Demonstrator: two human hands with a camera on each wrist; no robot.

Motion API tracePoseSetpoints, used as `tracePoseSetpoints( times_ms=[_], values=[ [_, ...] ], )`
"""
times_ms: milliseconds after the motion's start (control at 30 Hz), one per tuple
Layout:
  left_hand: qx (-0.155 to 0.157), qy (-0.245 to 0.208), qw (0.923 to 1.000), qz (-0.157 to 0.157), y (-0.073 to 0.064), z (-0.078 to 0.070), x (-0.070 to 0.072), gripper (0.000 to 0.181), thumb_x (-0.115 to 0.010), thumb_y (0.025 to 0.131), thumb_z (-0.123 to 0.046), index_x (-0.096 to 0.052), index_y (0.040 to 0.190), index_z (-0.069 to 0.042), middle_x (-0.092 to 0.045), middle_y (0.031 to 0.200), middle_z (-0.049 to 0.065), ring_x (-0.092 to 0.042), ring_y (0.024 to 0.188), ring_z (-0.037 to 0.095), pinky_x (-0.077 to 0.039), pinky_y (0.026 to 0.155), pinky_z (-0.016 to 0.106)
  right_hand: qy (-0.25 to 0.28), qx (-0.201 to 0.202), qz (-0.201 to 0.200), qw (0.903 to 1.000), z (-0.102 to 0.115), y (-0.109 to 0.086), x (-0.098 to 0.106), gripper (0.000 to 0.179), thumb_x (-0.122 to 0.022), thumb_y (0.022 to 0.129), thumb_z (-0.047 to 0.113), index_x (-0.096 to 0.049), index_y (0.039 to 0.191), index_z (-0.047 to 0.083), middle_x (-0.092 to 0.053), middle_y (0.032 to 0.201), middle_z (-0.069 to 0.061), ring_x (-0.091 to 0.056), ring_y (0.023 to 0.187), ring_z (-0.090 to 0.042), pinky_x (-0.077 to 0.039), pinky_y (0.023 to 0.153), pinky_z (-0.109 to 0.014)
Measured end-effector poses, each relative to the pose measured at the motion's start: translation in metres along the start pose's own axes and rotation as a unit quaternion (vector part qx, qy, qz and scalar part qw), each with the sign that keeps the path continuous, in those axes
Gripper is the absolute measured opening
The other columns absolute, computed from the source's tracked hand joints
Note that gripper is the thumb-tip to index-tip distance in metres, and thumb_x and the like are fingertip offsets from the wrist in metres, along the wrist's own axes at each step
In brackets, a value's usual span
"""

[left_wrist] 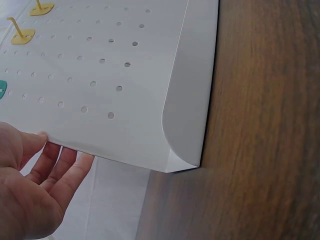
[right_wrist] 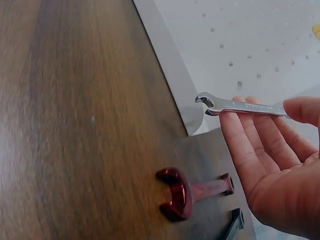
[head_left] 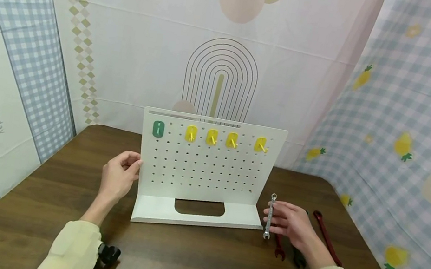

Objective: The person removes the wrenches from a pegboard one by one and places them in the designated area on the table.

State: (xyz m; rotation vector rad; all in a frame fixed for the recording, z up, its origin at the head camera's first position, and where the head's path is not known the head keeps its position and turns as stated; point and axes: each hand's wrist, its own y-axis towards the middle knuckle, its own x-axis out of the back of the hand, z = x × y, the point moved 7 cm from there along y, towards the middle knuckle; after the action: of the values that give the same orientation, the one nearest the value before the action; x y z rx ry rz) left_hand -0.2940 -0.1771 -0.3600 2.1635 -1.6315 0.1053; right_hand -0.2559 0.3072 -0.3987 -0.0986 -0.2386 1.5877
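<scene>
A white pegboard (head_left: 202, 165) stands upright on the table, bearing one green hook plate (head_left: 158, 129) and several yellow hooks (head_left: 212, 137) along its top. My left hand (head_left: 120, 176) pinches the board's left edge between thumb and fingers, as the left wrist view also shows. In my right hand (head_left: 290, 221) is a small silver combination wrench (right_wrist: 245, 106), held between thumb and fingertips just off the board's lower right corner. It hangs upright, ring end up and open end down. Below that hand lie a short red wrench (right_wrist: 180, 194) and a dark wrench (right_wrist: 234, 225), partly hidden.
A longer red wrench (head_left: 326, 236) lies at the right of the brown wooden table (head_left: 178, 260). Printed cloth (head_left: 128, 45) hangs behind the table and on both sides. The pegboard's base has a wide cut-out slot at its middle.
</scene>
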Motion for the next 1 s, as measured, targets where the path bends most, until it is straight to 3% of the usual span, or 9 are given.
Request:
tracePoseSetpoints(
  times_ms=[300,567,1000],
  values=[
    [-0.001,0.002,1.0,-0.001,-0.001,0.0,0.001,0.019,-0.062,0.107,-0.013,-0.07,0.119,-0.001,-0.07,0.11,0.02,-0.069,0.096,0.029,-0.062,0.073,0.015,-0.024,-0.018,-0.004,0.9996,-0.009,0.003,0.005,0.045,-0.06,0.108,0.026,-0.059,0.139,-0.007,-0.08,0.102,-0.001,-0.078,0.091,-0.017,-0.067,0.075,-0.034],
    [0.001,-0.001,1.0,0.0,-0.001,-0.001,0.001,0.018,-0.062,0.107,-0.013,-0.07,0.119,-0.002,-0.07,0.11,0.019,-0.068,0.095,0.027,-0.061,0.073,0.014,-0.042,-0.028,0.009,0.9987,-0.013,0.001,0.004,0.044,-0.06,0.108,0.026,-0.059,0.138,-0.005,-0.08,0.107,-0.004,-0.078,0.092,-0.019,-0.067,0.073,-0.035],
    [0.003,-0.005,1.0,0.001,0.0,0.0,0.0,0.018,-0.062,0.107,-0.012,-0.07,0.119,-0.002,-0.07,0.11,0.018,-0.066,0.092,0.02,-0.061,0.073,0.014,-0.056,-0.036,-0.003,0.9978,-0.016,0.001,0.006,0.043,-0.06,0.108,0.024,-0.058,0.138,-0.006,-0.08,0.107,-0.007,-0.078,0.088,-0.018,-0.067,0.07,-0.035]
  ],
)
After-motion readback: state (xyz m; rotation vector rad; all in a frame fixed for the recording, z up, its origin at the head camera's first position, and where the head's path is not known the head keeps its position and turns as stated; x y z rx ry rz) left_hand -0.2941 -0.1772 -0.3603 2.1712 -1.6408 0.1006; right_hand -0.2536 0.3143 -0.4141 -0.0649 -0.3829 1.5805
